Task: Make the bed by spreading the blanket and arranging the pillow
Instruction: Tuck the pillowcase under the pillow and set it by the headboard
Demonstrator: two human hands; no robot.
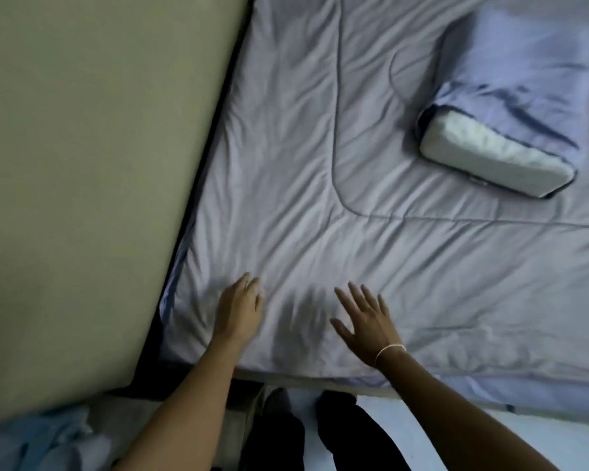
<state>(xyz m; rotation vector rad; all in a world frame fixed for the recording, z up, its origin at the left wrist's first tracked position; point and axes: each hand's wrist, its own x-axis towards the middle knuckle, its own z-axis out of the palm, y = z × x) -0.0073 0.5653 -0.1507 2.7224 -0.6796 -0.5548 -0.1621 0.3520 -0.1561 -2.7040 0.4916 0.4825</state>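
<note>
A pale lilac quilted blanket (320, 164) lies spread over the bed, creased, with a stitched seam curving across it. My left hand (240, 309) rests flat on the blanket near its front left corner, fingers together. My right hand (366, 319) lies flat beside it with fingers apart, a thin band on the wrist. Neither hand holds anything. A pillow (510, 107) in a lilac case sits at the upper right on top of the blanket, its white inner end sticking out of the case.
A beige wall (82, 164) runs along the bed's left side, with a dark gap between. Light blue cloth (45, 443) lies bunched at the bottom left. My dark-trousered legs (320, 433) stand against the bed's front edge on a pale floor.
</note>
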